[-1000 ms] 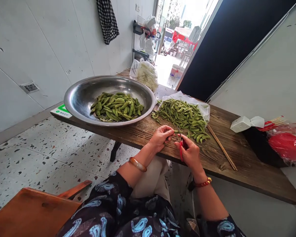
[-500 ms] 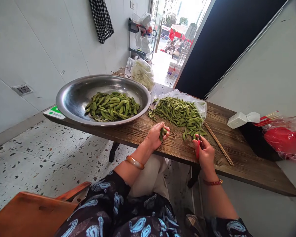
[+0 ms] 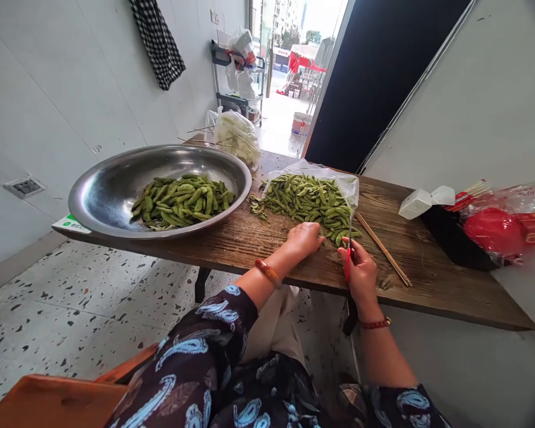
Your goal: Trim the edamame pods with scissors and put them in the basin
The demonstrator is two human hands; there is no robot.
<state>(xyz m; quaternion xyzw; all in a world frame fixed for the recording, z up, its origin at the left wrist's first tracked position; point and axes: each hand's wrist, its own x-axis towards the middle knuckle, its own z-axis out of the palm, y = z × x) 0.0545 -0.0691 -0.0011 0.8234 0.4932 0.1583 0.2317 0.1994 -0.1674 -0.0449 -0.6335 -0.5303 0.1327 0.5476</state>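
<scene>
Red-handled scissors are in my right hand, blades pointing away over the near edge of a heap of green edamame pods. My left hand is closed just left of the scissors, its back turned up, at the near side of the heap. The fingers mostly hide what it grips; pods showed in it a moment earlier. The heap lies partly on a clear plastic bag. To the left, a wide steel basin holds more edamame pods.
Chopsticks lie on the wooden table right of my right hand. A black box with red packages stands at the right. Behind the basin are a filled plastic bag and thin sticks. An orange chair is at lower left.
My left hand has moved forward and right, closer to the heap and the scissors, turning its back up. My right hand keeps the scissors. The view has swung slightly right.
</scene>
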